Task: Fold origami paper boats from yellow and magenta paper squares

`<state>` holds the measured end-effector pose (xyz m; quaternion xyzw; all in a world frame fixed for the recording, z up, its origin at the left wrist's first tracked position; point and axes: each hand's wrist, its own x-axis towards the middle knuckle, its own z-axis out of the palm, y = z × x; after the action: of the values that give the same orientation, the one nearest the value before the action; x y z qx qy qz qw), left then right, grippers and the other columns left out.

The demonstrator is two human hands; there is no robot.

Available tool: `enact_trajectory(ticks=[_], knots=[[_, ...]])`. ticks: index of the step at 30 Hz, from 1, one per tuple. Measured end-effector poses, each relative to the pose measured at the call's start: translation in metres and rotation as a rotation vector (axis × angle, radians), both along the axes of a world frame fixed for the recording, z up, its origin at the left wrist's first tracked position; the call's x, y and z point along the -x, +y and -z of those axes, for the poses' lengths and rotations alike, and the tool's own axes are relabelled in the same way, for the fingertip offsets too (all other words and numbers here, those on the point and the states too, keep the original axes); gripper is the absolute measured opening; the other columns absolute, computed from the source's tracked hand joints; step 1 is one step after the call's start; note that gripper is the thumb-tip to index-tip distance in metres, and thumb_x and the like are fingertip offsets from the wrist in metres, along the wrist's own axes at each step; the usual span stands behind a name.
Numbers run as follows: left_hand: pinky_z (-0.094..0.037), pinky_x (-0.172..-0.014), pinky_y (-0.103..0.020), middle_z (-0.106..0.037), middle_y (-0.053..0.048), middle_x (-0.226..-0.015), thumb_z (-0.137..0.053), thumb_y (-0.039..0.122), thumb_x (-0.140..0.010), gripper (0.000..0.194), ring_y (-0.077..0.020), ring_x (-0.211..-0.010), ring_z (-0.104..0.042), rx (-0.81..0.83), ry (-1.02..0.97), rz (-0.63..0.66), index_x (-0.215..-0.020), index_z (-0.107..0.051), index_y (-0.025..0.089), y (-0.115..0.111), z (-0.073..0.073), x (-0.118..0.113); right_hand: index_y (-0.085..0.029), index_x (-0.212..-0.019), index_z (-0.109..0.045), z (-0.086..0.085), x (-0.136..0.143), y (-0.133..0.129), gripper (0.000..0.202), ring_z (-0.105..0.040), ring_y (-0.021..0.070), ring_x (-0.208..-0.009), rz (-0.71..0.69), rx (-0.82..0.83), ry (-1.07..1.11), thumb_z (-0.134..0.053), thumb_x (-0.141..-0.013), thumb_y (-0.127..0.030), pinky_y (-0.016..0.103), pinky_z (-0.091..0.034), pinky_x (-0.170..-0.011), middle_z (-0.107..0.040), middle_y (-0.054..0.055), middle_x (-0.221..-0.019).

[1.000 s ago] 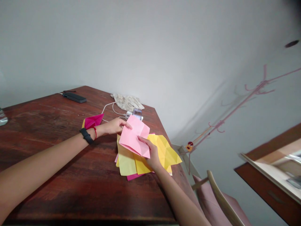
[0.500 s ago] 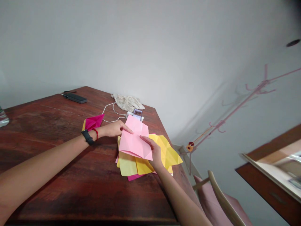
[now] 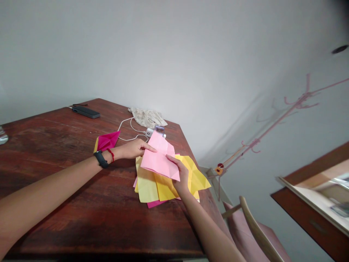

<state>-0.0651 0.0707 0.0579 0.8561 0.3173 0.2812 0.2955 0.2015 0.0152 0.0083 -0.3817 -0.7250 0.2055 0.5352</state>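
Note:
A light pink sheet of folded, creased paper (image 3: 159,162) is held between my two hands above a loose pile. My left hand (image 3: 133,148) grips its left edge, index finger lying across the top face and the other fingers curled. On the right side my right hand (image 3: 179,173) pinches the sheet, thumb on top and the remaining fingers hidden beneath. Under it spread several creased yellow sheets (image 3: 195,171), with pink and magenta edges sticking out. A magenta and yellow folded paper piece (image 3: 108,139) lies left of the pile, just beyond my left wrist.
The dark wooden table (image 3: 95,211) meets the wall behind. A black power bank-like device (image 3: 85,111), a white cable, a pale cloth (image 3: 147,117) and a small blurred-screen device (image 3: 159,129) lie toward the back. A chair (image 3: 251,229) and pink coat rack (image 3: 280,118) stand at right.
Both hands have shifted the pink paper slightly right and up, and its front opening looks narrower. The grips stay the same; the view has moved a little.

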Motion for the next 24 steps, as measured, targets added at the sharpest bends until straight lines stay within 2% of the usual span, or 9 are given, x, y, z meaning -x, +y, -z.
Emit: enact_trajectory(ticks=[3, 7, 10, 14, 17, 20, 22, 24], knots=[[-0.049, -0.087, -0.026, -0.075, -0.005, -0.118, -0.054, 0.021, -0.093, 0.033, -0.0199, -0.104, -0.070, -0.073, 0.015, -0.038, -0.121, -0.072, 0.025, 0.000, 0.000, 0.000, -0.024, -0.110, -0.073, 0.001, -0.002, 0.003, 0.030, -0.067, 0.0299, -0.107, 0.026, -0.089, -0.018, -0.064, -0.082, -0.023, 0.044, -0.052, -0.094, -0.074, 0.010, -0.113], [-0.048, -0.086, -0.027, -0.073, -0.006, -0.121, -0.053, 0.020, -0.094, 0.034, -0.0216, -0.106, -0.069, -0.248, 0.135, -0.159, -0.122, -0.071, 0.027, -0.007, -0.004, 0.000, -0.025, -0.097, -0.074, 0.003, -0.004, 0.011, 0.015, -0.065, 0.0283, -0.106, 0.129, -0.198, -0.019, -0.062, -0.087, -0.028, 0.047, -0.050, -0.096, -0.069, 0.010, -0.110], [-0.048, -0.082, -0.029, -0.073, -0.008, -0.114, -0.051, 0.021, -0.096, 0.034, -0.0223, -0.101, -0.068, -0.368, 0.210, -0.220, -0.122, -0.071, 0.028, -0.015, -0.010, -0.002, -0.026, -0.096, -0.073, 0.002, -0.006, 0.013, 0.015, -0.062, 0.0287, -0.112, 0.193, -0.258, -0.047, -0.063, -0.089, -0.033, 0.050, -0.047, -0.099, -0.064, 0.011, -0.116], [-0.049, -0.079, -0.030, -0.067, -0.009, -0.102, -0.050, 0.024, -0.098, 0.031, -0.0207, -0.092, -0.064, -0.466, 0.182, -0.258, -0.117, -0.074, 0.027, -0.021, -0.016, -0.005, -0.025, -0.102, -0.070, -0.002, -0.008, 0.012, 0.021, -0.060, 0.0292, -0.115, 0.184, -0.306, -0.042, -0.061, -0.091, -0.041, 0.050, -0.047, -0.099, -0.063, 0.011, -0.120], [-0.048, -0.093, -0.037, -0.061, -0.012, -0.121, -0.053, 0.025, -0.097, 0.028, -0.0238, -0.110, -0.059, -0.523, 0.092, -0.238, -0.111, -0.076, 0.027, -0.022, -0.019, -0.005, -0.024, -0.109, -0.066, -0.004, -0.009, 0.012, 0.030, -0.061, 0.0301, -0.116, 0.172, -0.300, -0.004, -0.063, -0.089, -0.046, 0.051, -0.047, -0.100, -0.067, 0.012, -0.118], [-0.043, -0.105, -0.041, -0.052, -0.012, -0.141, -0.052, 0.023, -0.097, 0.028, -0.0260, -0.128, -0.051, -0.536, 0.045, -0.172, -0.111, -0.076, 0.025, -0.023, -0.021, -0.005, -0.022, -0.105, -0.067, -0.005, -0.008, 0.014, 0.030, -0.063, 0.0309, -0.115, 0.145, -0.269, 0.001, -0.062, -0.089, -0.047, 0.051, -0.046, -0.103, -0.070, 0.013, -0.114], [-0.044, -0.104, -0.038, -0.060, -0.011, -0.136, -0.048, 0.020, -0.098, 0.030, -0.0234, -0.126, -0.055, -0.502, 0.046, -0.123, -0.111, -0.075, 0.023, -0.024, -0.024, -0.006, -0.021, -0.098, -0.070, -0.005, -0.008, 0.014, 0.028, -0.064, 0.0306, -0.112, 0.167, -0.228, -0.013, -0.060, -0.090, -0.046, 0.051, -0.045, -0.104, -0.073, 0.012, -0.109], [-0.047, -0.098, -0.033, -0.070, -0.007, -0.122, -0.046, 0.018, -0.098, 0.032, -0.0201, -0.115, -0.063, -0.439, 0.055, -0.096, -0.112, -0.074, 0.023, -0.026, -0.026, -0.006, -0.022, -0.094, -0.072, -0.005, -0.007, 0.014, 0.027, -0.067, 0.0305, -0.106, 0.219, -0.162, -0.016, -0.060, -0.090, -0.045, 0.050, -0.047, -0.101, -0.075, 0.011, -0.103]])
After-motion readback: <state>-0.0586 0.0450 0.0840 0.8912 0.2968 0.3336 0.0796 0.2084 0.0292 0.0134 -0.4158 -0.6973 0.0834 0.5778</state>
